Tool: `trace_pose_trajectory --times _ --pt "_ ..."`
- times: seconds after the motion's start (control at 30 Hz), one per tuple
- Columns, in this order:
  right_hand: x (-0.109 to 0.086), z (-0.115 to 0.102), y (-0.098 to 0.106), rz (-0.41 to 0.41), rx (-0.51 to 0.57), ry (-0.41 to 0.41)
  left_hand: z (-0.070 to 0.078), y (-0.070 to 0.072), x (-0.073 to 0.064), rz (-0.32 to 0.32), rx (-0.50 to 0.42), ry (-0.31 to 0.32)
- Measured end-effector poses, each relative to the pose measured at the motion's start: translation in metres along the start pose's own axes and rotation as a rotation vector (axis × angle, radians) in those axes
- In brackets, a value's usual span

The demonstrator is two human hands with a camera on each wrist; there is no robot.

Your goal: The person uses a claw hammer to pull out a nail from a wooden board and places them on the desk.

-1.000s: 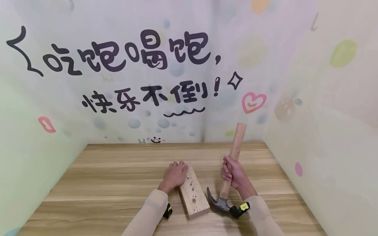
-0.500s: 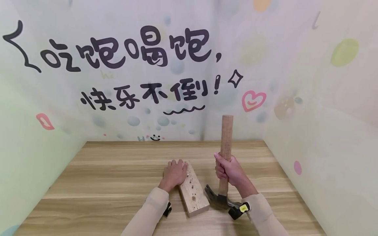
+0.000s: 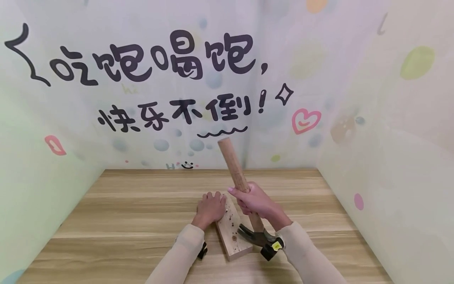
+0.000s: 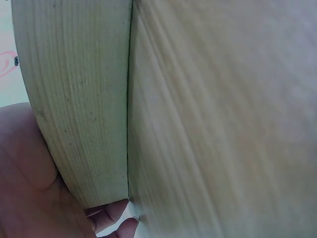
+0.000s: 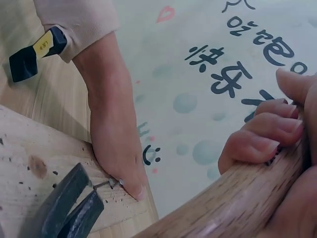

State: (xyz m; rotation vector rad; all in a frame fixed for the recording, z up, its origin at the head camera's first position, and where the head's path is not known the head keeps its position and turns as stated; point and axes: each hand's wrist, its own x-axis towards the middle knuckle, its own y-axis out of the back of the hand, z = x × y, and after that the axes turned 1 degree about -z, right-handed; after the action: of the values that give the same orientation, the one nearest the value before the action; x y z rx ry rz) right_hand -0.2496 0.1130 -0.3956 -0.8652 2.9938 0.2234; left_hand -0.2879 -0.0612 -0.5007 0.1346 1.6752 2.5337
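Observation:
A pale wooden block (image 3: 234,236), pocked with small holes and a round knot, lies on the table. My left hand (image 3: 211,209) grips its far end; in the left wrist view its fingers (image 4: 110,217) curl round that end. My right hand (image 3: 256,202) holds a claw hammer (image 3: 258,236) by its wooden handle, which points up and away to the left. The claw is over the block's right edge. In the right wrist view the claw (image 5: 74,206) is beside thin nails (image 5: 105,183) sticking out near my left hand; whether they touch, I cannot tell.
Wood-grain table (image 3: 134,213) spreads around the block. Behind it stands a printed wall (image 3: 149,154) with black writing, and pale side walls (image 3: 390,177) flank the table. Each wrist carries a black camera (image 3: 271,249).
My right hand has carried the hammer left, bringing the claw from beside the block to over it. The handle's upper end has swung left. My left hand and the block have stayed put.

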Motion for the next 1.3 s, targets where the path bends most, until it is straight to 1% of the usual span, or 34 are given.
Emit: trace_pose_trajectory --times 0.13,0.3,0.57,0.67,0.7,0.77,0.8,0.87,0.93,1.0,1.07,1.1,1.13,1.2,1.23,1.3 --pt "0.01 -0.002 -0.007 0.001 -0.043 -0.026 0.0 -0.001 0.001 -0.002 -0.013 0.005" --pt "0.02 -0.002 -0.013 0.011 -0.12 -0.044 -0.001 -0.001 0.002 0.003 -0.003 0.007" --pt "0.037 -0.003 -0.023 0.051 -0.222 -0.062 0.0 0.001 0.004 -0.005 0.065 0.017" --pt "0.043 -0.003 -0.029 0.054 -0.257 -0.074 -0.001 0.001 0.004 -0.007 0.088 0.005" --pt "0.045 -0.002 -0.032 0.053 -0.263 -0.079 -0.001 0.001 0.004 0.001 0.093 -0.008" --pt "0.048 -0.003 -0.037 0.046 -0.248 -0.1 -0.002 0.001 0.002 0.036 0.065 -0.041" --pt "0.05 -0.002 -0.04 0.045 -0.243 -0.107 -0.003 0.001 0.001 0.055 0.053 -0.066" --pt "0.053 -0.002 -0.046 0.049 -0.234 -0.115 -0.004 0.002 -0.001 0.113 0.038 -0.125" --pt "0.055 -0.001 -0.051 0.05 -0.222 -0.116 -0.006 0.001 -0.002 0.167 0.044 -0.188" --pt "0.057 -0.001 -0.054 0.054 -0.242 -0.097 -0.007 -0.001 -0.003 0.197 0.078 -0.234" --pt "0.057 -0.001 -0.055 0.061 -0.249 -0.086 -0.008 -0.003 -0.003 0.202 0.099 -0.252" --pt "0.057 -0.001 -0.055 0.06 -0.237 -0.079 -0.009 -0.003 -0.002 0.193 0.098 -0.25" --pt "0.056 -0.002 -0.054 0.06 -0.247 -0.068 -0.008 -0.003 -0.002 0.186 0.089 -0.241" --pt "0.055 -0.003 -0.051 0.064 -0.254 -0.051 -0.008 -0.003 -0.001 0.167 0.073 -0.21" --pt "0.054 -0.003 -0.05 0.064 -0.255 -0.043 -0.007 -0.003 0.0 0.153 0.058 -0.185" --pt "0.053 -0.004 -0.047 0.063 -0.253 -0.023 -0.006 -0.002 0.001 0.131 0.065 -0.148"
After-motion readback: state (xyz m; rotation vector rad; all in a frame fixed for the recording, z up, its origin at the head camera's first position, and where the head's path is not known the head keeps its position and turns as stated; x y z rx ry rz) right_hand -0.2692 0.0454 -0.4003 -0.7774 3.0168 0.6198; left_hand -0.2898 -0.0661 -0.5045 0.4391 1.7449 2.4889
